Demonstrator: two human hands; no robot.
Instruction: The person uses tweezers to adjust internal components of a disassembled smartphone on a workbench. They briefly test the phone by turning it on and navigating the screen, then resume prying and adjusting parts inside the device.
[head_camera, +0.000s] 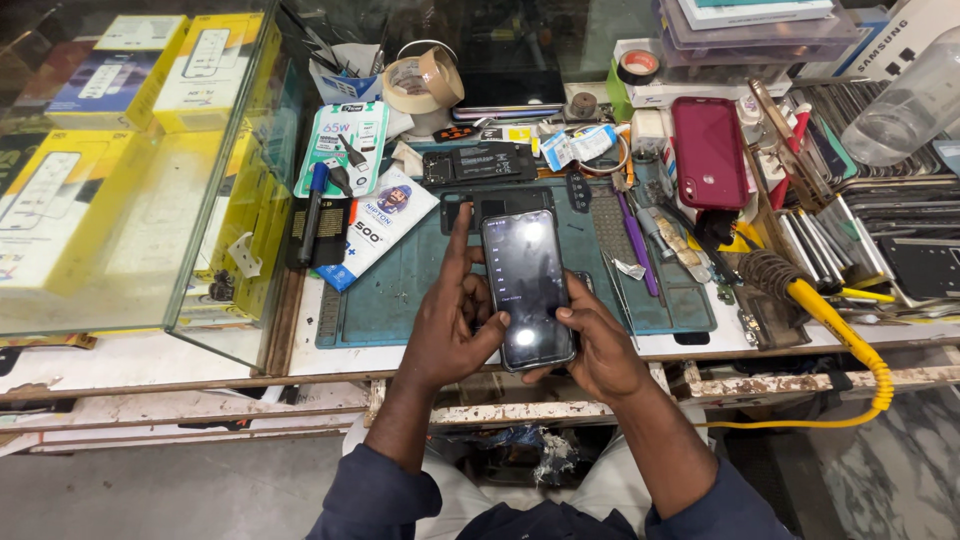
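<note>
Head view, looked straight down at a messy bench. Had the phone (526, 288) up off the green mat (400, 290), held over its near edge, screen facing up and lit, with a bright glare spot near the top and another near the bottom.

Left hand (452, 330) wrapped round the left side, thumb pressed on the lower left of the glass, index finger stretched up along the edge. Right hand (598, 350) cupped the lower right corner, thumb resting on the right edge. So: gripped from both sides, fingers closed on the phone, nothing else held.

As for progress, looked pretty far along to me. Screen in place and powered on, showed some small pale text, too small to read. No gap or lifted corner visible from here, though couldn't see the back at all.

Plenty left lying around: a black frame (480, 205) flat on the mat just behind the phone, a black flat part (480, 163) beyond that, tweezers (620, 300) and a purple tool (637, 240) to the right, untouched. Red phone (709, 152) parked face down further right, yellow iron (820, 305) on its stand near it.

Guessing only checks on the lit screen remained, but couldn't tell for sure.
</note>
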